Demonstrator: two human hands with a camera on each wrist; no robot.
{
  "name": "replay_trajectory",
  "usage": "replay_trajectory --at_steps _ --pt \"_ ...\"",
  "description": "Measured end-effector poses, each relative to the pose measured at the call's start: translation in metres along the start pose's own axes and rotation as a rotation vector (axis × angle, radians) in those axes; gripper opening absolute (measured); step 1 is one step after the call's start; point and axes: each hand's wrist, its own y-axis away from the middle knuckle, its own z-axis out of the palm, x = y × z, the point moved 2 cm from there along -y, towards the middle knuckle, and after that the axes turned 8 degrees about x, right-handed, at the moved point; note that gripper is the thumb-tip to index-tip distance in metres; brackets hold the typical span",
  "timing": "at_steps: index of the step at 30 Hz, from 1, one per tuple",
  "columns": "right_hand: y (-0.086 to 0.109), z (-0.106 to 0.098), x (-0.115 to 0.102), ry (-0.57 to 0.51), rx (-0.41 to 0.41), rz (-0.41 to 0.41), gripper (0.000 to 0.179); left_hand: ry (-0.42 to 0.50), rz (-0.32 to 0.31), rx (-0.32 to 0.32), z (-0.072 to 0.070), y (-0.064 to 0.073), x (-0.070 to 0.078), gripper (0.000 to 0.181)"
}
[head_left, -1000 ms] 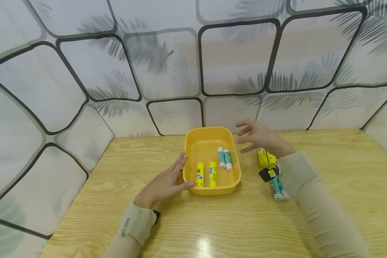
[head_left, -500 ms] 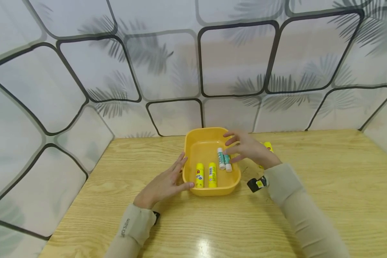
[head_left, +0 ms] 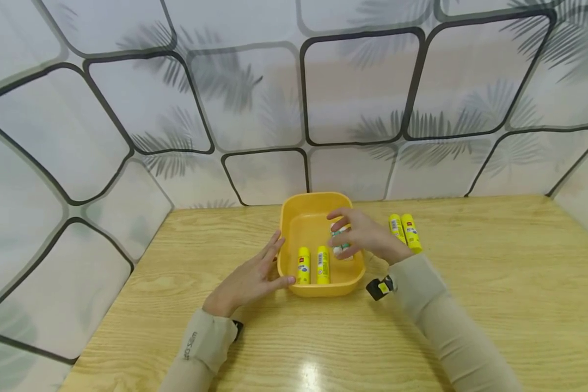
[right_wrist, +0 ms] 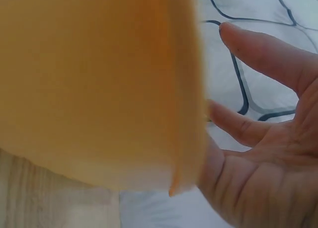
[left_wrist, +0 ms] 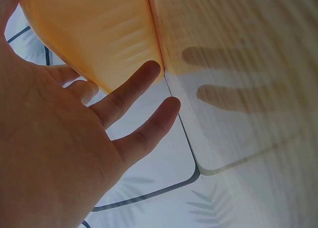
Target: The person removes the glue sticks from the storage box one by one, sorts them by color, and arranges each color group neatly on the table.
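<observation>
A yellow plastic tray (head_left: 323, 291) stands on the table. My left hand (head_left: 250, 284) touches its left side with extended fingers, the thumb at the front-left rim; the left wrist view shows the spread fingers (left_wrist: 130, 91) beside the tray wall. Over the tray's right side hovers my right hand (head_left: 365, 235), fingers apart and slightly bent, nothing visibly held. Beneath it, two white-and-green glue sticks (head_left: 337, 251) are partly hidden. Two yellow glue sticks, one left (head_left: 304, 265) and one right (head_left: 323, 265), lie at the tray's front. The tray wall (right_wrist: 99, 89) covers part of the right wrist view.
Two more yellow glue sticks, one nearer the tray (head_left: 397, 226) and one farther right (head_left: 411, 233), lie on the wooden table (head_left: 255, 348) beyond my right wrist. A patterned wall covering (head_left: 264, 177) rises directly behind the table.
My right hand has moved left, from beside the tray to over the white-and-green glue sticks. Its forearm now hides the similar sticks on the table. My left hand and the tray have stayed put.
</observation>
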Motion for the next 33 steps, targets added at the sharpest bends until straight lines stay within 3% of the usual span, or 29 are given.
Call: replay_trajectory --at_steps 9,20,29,33 --pt "-0.001 0.014 0.003 0.063 -0.011 0.040 0.067 0.002 0.009 0.002 -0.001 0.000 0.001 0.093" --pt "-0.006 0.035 0.008 0.283 0.008 0.075 0.064 0.003 -0.002 -0.003 -0.001 -0.001 0.001 0.093" --pt "-0.010 0.050 0.017 0.256 0.017 0.074 0.070 -0.003 0.019 -0.003 -0.001 -0.001 0.000 0.095" --pt "-0.012 0.055 0.018 0.337 0.029 0.044 0.073 0.002 0.021 -0.006 -0.001 0.000 -0.001 0.094"
